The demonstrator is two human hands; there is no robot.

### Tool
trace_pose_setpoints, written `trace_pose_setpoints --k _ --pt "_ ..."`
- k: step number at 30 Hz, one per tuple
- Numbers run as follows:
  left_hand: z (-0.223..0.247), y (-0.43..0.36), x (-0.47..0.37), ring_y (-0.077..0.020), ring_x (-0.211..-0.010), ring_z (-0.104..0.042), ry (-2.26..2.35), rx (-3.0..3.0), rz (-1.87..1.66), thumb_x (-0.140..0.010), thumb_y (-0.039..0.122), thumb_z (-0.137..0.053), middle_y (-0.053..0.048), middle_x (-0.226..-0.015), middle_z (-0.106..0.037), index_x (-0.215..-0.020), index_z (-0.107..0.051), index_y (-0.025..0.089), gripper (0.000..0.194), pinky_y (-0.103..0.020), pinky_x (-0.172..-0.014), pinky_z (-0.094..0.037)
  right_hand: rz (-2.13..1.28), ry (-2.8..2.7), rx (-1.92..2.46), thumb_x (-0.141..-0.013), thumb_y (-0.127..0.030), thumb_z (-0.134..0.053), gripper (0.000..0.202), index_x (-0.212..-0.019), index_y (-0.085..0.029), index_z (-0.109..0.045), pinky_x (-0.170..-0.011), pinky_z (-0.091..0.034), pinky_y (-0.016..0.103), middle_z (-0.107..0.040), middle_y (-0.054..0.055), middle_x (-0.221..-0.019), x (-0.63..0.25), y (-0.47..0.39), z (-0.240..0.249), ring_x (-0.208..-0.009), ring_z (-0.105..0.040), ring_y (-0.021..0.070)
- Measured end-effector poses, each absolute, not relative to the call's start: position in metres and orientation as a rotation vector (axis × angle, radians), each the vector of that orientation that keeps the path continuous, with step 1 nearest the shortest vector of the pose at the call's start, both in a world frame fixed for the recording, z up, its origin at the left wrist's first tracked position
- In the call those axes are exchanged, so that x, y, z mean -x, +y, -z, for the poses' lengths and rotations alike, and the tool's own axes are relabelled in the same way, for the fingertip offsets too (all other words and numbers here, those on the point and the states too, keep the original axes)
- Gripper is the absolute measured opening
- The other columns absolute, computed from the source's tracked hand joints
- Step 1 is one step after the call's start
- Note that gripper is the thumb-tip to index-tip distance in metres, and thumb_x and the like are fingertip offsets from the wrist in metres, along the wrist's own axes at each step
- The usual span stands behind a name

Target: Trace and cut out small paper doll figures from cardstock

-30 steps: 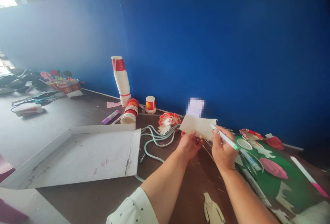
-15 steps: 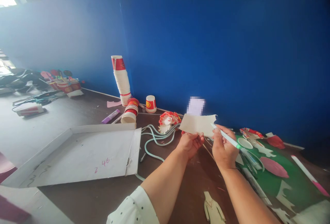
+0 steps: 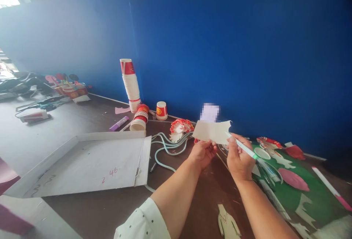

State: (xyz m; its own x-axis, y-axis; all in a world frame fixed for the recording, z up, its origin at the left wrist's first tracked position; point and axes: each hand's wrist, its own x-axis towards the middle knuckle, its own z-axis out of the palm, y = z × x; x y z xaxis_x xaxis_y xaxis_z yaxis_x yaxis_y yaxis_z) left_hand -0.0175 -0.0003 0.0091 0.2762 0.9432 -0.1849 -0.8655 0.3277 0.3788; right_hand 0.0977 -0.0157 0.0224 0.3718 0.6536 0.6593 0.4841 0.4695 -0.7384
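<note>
My left hand point(image 3: 203, 154) pinches the lower edge of a cream piece of paper point(image 3: 211, 132), held up above the table. In my right hand point(image 3: 241, 158) is a white marker with a green end point(image 3: 243, 147), its tip at the paper's right edge. Whether the tip touches the paper I cannot tell. Just behind the paper a red-and-white paper flower point(image 3: 180, 127) lies by a loop of pale blue cord point(image 3: 165, 145). Between my forearms rests a cut-out paper figure point(image 3: 227, 220) with drawn lines.
An open white box lid point(image 3: 115, 154) lies to the left. Behind it stand a tall stack of paper cups point(image 3: 131, 85) and a single red cup point(image 3: 161, 111). A purple glue stick point(image 3: 119, 123) lies nearby. On the right, a green mat point(image 3: 291, 173) carries paper scraps and a pink-capped marker point(image 3: 331, 187).
Almost nothing differs; the view has shifted very slightly. Both hands keep their hold on the paper and the marker.
</note>
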Motion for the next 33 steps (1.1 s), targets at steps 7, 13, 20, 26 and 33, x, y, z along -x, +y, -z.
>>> trace_pose_setpoints --k 7,13,20,26,33 --pt "-0.010 0.000 0.018 -0.0092 -0.065 -0.059 0.437 -0.194 -1.222 -0.086 0.002 -0.051 -0.006 -0.069 -0.060 -0.070 -0.060 0.009 0.020 -0.020 -0.066 -0.051 -0.119 -1.276 1.166 -0.090 -0.048 -0.057 0.038 -0.105 -0.014 -0.065 -0.056 -0.054 0.031 -0.070 0.009 -0.080 -0.096 -0.017 -0.024 -0.057 -0.064 0.0166" --pt "-0.010 -0.001 0.018 -0.0094 -0.066 -0.059 0.442 -0.195 -1.217 -0.086 0.005 -0.055 -0.006 -0.070 -0.061 -0.071 -0.060 0.011 0.017 -0.021 -0.068 -0.052 -0.147 -1.271 1.185 -0.090 -0.051 -0.057 0.042 -0.105 -0.013 -0.065 -0.056 -0.053 0.032 -0.070 0.010 -0.080 -0.096 -0.018 -0.024 -0.057 -0.063 0.0173" --pt "-0.010 -0.001 0.018 -0.0097 -0.067 -0.060 0.435 -0.206 -1.219 -0.084 0.006 -0.059 -0.005 -0.071 -0.060 -0.074 -0.060 0.012 0.012 -0.021 -0.069 -0.051 -0.134 -1.256 1.177 -0.091 -0.050 -0.056 0.040 -0.106 -0.014 -0.064 -0.056 -0.052 0.030 -0.070 0.008 -0.080 -0.095 -0.020 -0.032 -0.056 -0.061 0.0145" --pt "-0.009 -0.001 0.018 -0.0093 -0.068 -0.059 0.422 -0.221 -1.209 -0.083 0.006 -0.061 -0.004 -0.073 -0.059 -0.074 -0.058 0.012 0.011 -0.019 -0.066 -0.050 -0.135 -1.186 1.131 -0.092 -0.050 -0.056 0.040 -0.110 -0.015 -0.064 -0.053 -0.049 0.027 -0.068 0.006 -0.080 -0.097 -0.024 -0.047 -0.054 -0.057 0.0120" --pt "-0.009 -0.001 0.017 -0.0080 -0.064 -0.056 0.406 -0.212 -1.223 -0.082 0.008 -0.064 -0.002 -0.070 -0.057 -0.076 -0.059 0.011 0.009 -0.018 -0.061 -0.049 -0.067 -1.141 1.157 -0.093 -0.047 -0.054 0.040 -0.115 -0.015 -0.065 -0.053 -0.047 0.027 -0.068 0.006 -0.080 -0.104 -0.020 -0.049 -0.055 -0.057 0.0125"
